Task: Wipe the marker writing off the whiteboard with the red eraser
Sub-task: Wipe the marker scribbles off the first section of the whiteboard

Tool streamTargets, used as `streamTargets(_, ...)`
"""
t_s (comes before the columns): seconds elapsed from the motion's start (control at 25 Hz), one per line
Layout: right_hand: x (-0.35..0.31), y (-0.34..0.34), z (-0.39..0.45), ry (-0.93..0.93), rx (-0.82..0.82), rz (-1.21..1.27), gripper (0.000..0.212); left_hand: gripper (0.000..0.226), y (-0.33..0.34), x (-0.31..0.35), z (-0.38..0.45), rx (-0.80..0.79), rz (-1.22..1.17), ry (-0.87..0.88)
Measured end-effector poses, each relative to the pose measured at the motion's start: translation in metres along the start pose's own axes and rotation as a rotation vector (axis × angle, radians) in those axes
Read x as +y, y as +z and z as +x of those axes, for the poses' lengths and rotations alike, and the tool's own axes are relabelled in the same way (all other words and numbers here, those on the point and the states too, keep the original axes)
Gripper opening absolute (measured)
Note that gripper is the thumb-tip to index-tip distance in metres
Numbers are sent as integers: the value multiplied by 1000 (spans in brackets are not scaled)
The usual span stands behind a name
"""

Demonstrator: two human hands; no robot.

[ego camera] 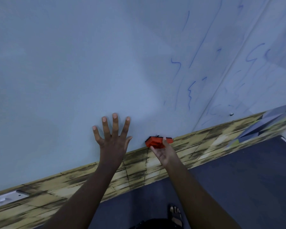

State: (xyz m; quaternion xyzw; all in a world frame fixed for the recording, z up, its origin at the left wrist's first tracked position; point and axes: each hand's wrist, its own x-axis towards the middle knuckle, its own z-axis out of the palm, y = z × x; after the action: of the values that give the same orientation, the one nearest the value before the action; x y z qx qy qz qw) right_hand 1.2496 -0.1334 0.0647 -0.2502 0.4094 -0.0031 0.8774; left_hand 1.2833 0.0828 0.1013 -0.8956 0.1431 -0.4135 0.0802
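Left of the red eraser (158,141) the whiteboard (56,71) looks clean; blue marker writing (190,95) remains rightward. Right hand (163,152) grips it; left hand (113,138) presses flat, fingers spread.

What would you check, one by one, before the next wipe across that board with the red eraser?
1. Red eraser gripped by the right hand: ok.
2. Eraser on the whiteboard: at its bottom edge; contact cannot tell.
3. Left hand flat, fingers spread on the board, clear of the writing: ok.
4. Blue marker writing remaining up and to the right: not ok, still to wipe.
5. Path from the eraser up to the marks free: ok.
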Motion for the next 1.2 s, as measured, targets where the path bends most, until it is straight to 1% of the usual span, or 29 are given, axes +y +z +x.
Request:
streamTargets(0.04, -1, -2, 1, -51, 52, -51, 47, 100, -3, 2, -1, -9, -12, -8)
streamTargets(0.08, -5, -6, 3, -153, 123, -111, 46, 95, -8, 4, -1, -6, -42, -24)
streamTargets(0.16, -26, -13, 5, -461, 251, -223, 40, 83, -20, 8, 7, 37, -131, -54)
streamTargets(0.2, -40, -15, 2, -611, 271, -272, 35, 77, -27, 10, 15, 68, -172, -49)
streamTargets(0.24, -54, -16, -3, -744, 257, -320, 29, 72, -32, 12, 24, 103, -204, -32)
streamTargets(0.28, -64, -13, -9, -863, 243, -386, 27, 69, -37, 14, 34, 143, -230, -17)
streamTargets(0.36, -70, -1, -23, -1107, 262, -635, 36, 63, -45, 18, 57, 209, -294, -46)
streamTargets(0.4, -65, 6, -27, -1226, 252, -788, 45, 61, -47, 21, 65, 232, -313, -83)
streamTargets(0.44, -57, 12, -32, -1329, 198, -912, 55, 60, -49, 26, 71, 249, -318, -122)
streamTargets(0.48, -49, 15, -33, -1423, 110, -1024, 62, 60, -50, 30, 73, 264, -311, -153)
streamTargets(0.56, -46, 11, -24, -1673, -48, -1293, 62, 61, -49, 37, 72, 257, -290, -184)
streamTargets(0.6, -53, 5, -18, -1779, -89, -1429, 60, 62, -49, 42, 69, 242, -278, -192)
streamTargets(0.64, -65, 1, -13, -1847, -117, -1510, 59, 63, -47, 45, 68, 237, -264, -195)
streamTargets(0.68, -77, 0, -12, -1864, -137, -1541, 58, 64, -47, 46, 68, 236, -249, -200)
streamTargets(0.76, -104, -2, -16, -1803, -143, -1478, 59, 64, -49, 48, 70, 233, -238, -225)
streamTargets(0.92, -161, -2, -34, -1577, -213, -1103, 71, 70, -58, 49, 69, 201, -205, -211)
streamTargets(1.0, -182, 5, -45, -1499, -173, -943, 76, 70, -63, 41, 69, 185, -183, -162)
streamTargets(1.08, -188, 14, -57, -1485, -90, -830, 74, 66, -72, 30, 69, 171, -173, -104)
streamTargets(1.16, -181, 21, -64, -1470, -31, -778, 73, 59, -79, 21, 71, 163, -177, -73)
streamTargets(1.2, -174, 22, -66, -1499, -26, -811, 71, 56, -83, 19, 71, 170, -191, -73)
